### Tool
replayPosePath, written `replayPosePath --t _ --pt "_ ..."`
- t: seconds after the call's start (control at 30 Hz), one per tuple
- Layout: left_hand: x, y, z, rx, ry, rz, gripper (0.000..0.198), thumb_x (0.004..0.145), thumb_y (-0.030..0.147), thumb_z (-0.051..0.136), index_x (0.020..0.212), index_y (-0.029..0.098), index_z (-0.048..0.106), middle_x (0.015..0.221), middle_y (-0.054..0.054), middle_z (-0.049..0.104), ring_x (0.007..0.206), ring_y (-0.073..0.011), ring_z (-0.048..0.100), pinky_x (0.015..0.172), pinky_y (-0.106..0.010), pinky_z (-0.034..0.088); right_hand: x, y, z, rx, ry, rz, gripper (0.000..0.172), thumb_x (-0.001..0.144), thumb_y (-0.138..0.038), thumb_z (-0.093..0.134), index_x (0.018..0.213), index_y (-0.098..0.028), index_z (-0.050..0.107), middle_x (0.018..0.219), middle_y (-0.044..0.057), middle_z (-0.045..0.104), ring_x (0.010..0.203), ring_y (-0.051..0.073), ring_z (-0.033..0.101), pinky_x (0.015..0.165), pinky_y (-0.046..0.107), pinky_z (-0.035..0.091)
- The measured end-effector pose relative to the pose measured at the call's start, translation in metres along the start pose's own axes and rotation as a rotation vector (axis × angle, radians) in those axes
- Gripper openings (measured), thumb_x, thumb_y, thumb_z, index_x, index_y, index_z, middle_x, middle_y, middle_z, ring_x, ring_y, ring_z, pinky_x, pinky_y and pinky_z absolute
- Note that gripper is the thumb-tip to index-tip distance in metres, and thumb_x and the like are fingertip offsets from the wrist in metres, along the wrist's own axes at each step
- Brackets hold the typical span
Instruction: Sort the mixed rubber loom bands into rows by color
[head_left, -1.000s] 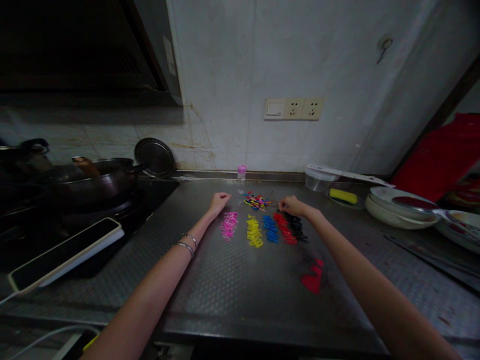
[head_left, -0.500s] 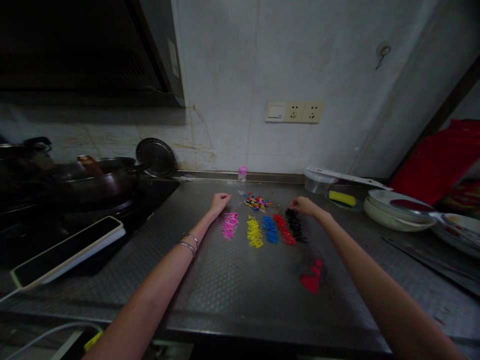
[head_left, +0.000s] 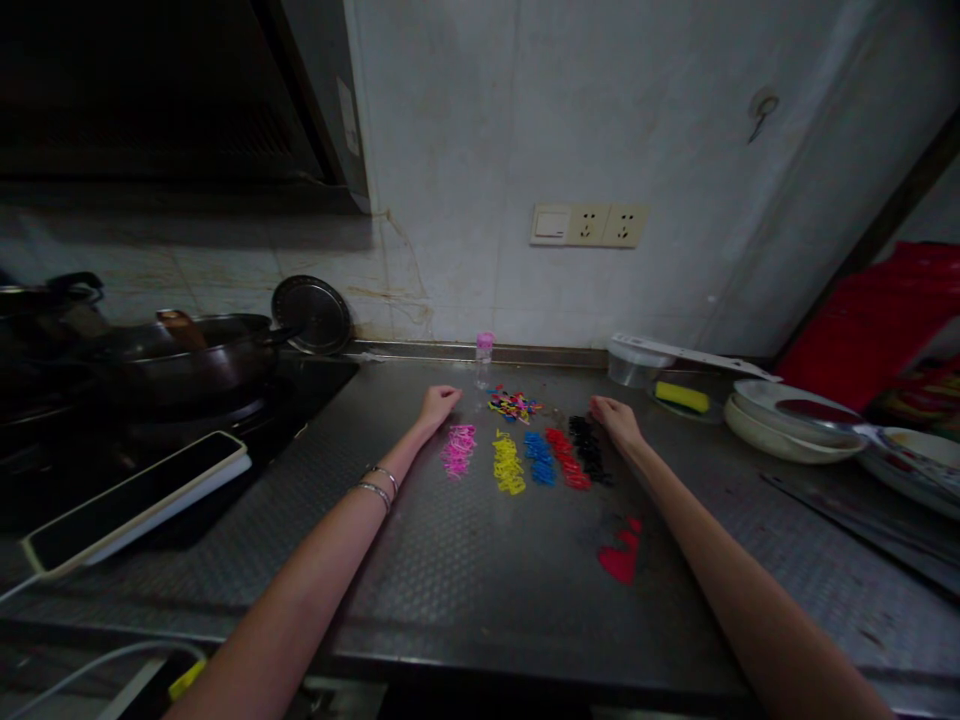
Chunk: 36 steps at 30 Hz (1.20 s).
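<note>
Small thin coloured pieces, like little bands or clips, lie sorted by colour on the metal counter: a pink group (head_left: 458,450), a yellow group (head_left: 509,463), a blue group (head_left: 539,459), a red group (head_left: 568,459) and a black group (head_left: 589,450). Behind them is a mixed pile (head_left: 513,405). My left hand (head_left: 439,404) rests above the pink group, left of the mixed pile, fingers closed together. My right hand (head_left: 613,414) is just right of the black group's top end, fingers pinched. What either hand holds, if anything, is too small to see.
A clear bottle with a pink cap (head_left: 484,358) stands near the wall. A red shape (head_left: 621,558) lies in front. To the right are a plastic tub (head_left: 631,366), a yellow sponge (head_left: 682,397) and bowls (head_left: 787,437). A pan (head_left: 217,360) is on the left.
My right hand has shifted slightly right, off the top of the black group. My left hand has stayed in place.
</note>
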<state>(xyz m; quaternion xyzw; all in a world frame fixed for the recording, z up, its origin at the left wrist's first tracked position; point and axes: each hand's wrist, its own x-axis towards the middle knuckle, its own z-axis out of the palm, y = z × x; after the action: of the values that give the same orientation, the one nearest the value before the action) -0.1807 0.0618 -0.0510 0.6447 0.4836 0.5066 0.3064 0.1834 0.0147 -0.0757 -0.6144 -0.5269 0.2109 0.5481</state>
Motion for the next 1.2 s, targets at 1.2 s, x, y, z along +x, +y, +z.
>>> replayPosePath --t 1.2 --pt "-0.013 0.058 0.048 0.383 -0.529 0.316 0.027 0.065 0.019 0.057 0.088 0.02 0.071 0.068 0.0 0.065 0.058 -0.0117 0.051 0.058 -0.019 0.036 -0.04 -0.073 0.021 -0.333 -0.137 -0.357 0.033 0.082 -0.03 0.04 0.102 -0.016 0.063 0.103 0.01 0.064 0.095 0.019 0.058 0.085 0.032 0.044"
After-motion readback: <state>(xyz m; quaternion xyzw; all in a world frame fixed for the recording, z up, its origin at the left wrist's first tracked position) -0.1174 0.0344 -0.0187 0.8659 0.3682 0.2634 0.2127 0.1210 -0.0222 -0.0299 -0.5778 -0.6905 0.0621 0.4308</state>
